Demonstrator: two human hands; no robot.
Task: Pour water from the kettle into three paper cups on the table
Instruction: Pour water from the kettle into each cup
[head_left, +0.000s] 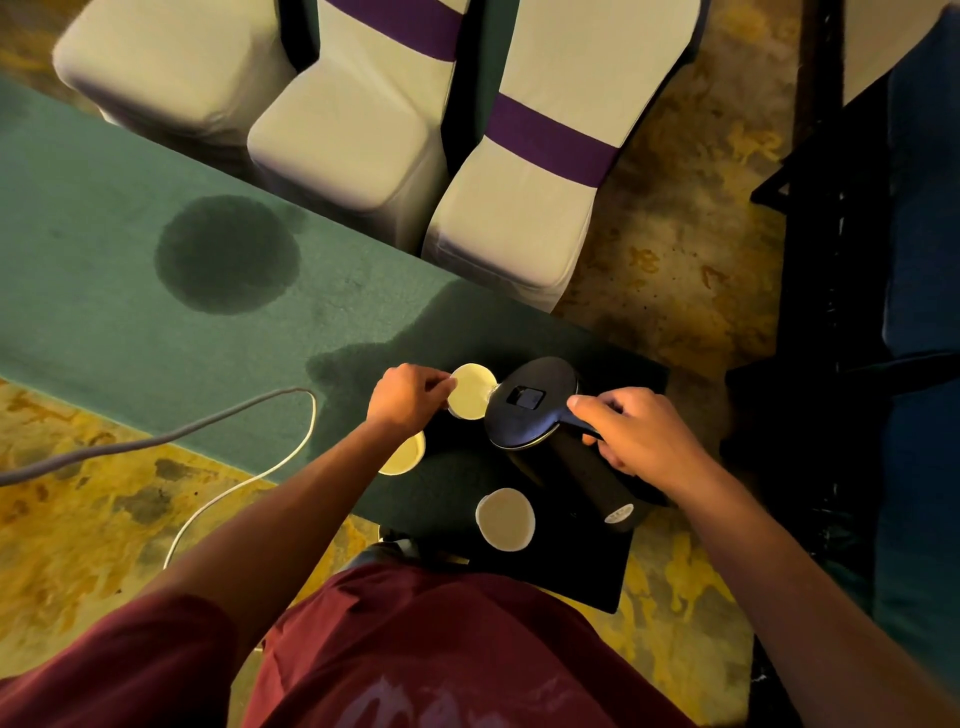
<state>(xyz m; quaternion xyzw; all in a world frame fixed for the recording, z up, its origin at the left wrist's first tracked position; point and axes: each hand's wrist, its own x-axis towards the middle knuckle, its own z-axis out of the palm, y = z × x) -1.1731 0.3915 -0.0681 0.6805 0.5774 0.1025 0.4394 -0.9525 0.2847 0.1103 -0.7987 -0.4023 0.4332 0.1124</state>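
My right hand (636, 434) grips the handle of a black kettle (532, 402), which is tilted left with its spout at the rim of a paper cup (470, 391). My left hand (410, 397) holds that cup by its left side. A second paper cup (402, 456) stands below my left wrist, partly hidden by my forearm. A third paper cup (505, 518) stands alone at the near edge of the green table (130, 322). I cannot tell how full the cups are.
A dark wet stain (227, 254) marks the tablecloth to the left. Three white covered chairs (343, 130) with purple bands stand beyond the table. A white cable (249, 467) loops on the yellow patterned floor at left. A dark frame (831, 260) stands to the right.
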